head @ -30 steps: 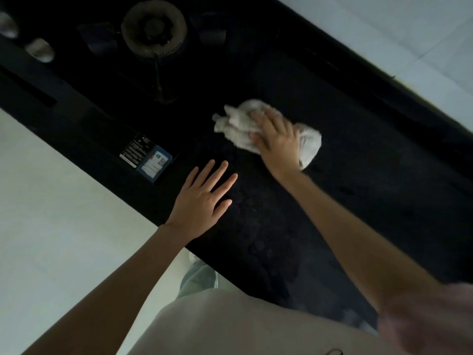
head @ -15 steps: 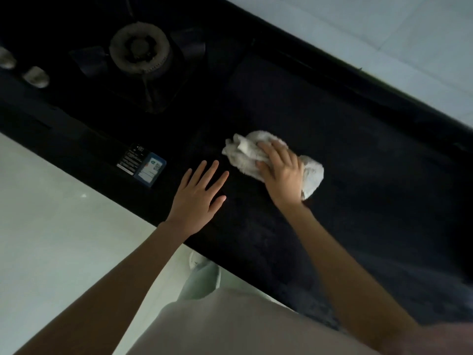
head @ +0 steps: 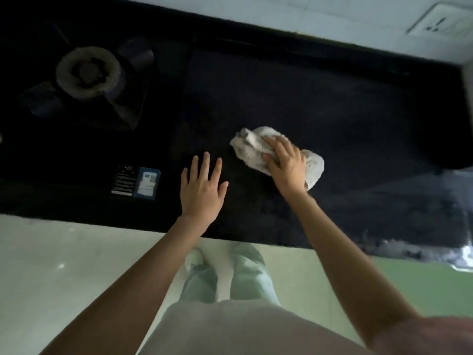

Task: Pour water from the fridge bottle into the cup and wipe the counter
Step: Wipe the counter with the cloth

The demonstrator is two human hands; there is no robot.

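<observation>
Hands over the dark, matte black counter (head: 332,119), seen from above, and both are in shot. Right hand (head: 286,165) is down on a crumpled, pale grey-white cloth (head: 313,166), fingers (head: 275,146) curled over the top of the bundle and thumb tucked against its near edge, so it grips the cloth and presses it onto the counter. Cloth bunches out on both sides of that hand, a rumpled lobe to the left and a rounded fold to the right near the wrist. Left hand (head: 202,188) is spread flat, fingers straight and slightly fanned, thumb out to the right, holding nothing; it lies over the counter just left of the cloth with a dark gap between them, though whether the palm actually touches the surface I cannot tell in this light. Further left sits a round, grey-rimmed gas burner (head: 88,71) with dark pan-support arms (head: 41,102) splayed around it, set into the black hob. Near the front edge, left of the open hand, are two small rectangular stickers (head: 137,183), one black with white print, one blue and white, side by side. Behind the counter runs a pale wall with a white socket plate (head: 445,23) at top right. Below the counter edge is a pale, glossy floor (head: 64,278), and the person's light green trousers (head: 250,275) and one whitish shoe (head: 193,257) show between the forearms. Bottle and cup: neither is in shot.
</observation>
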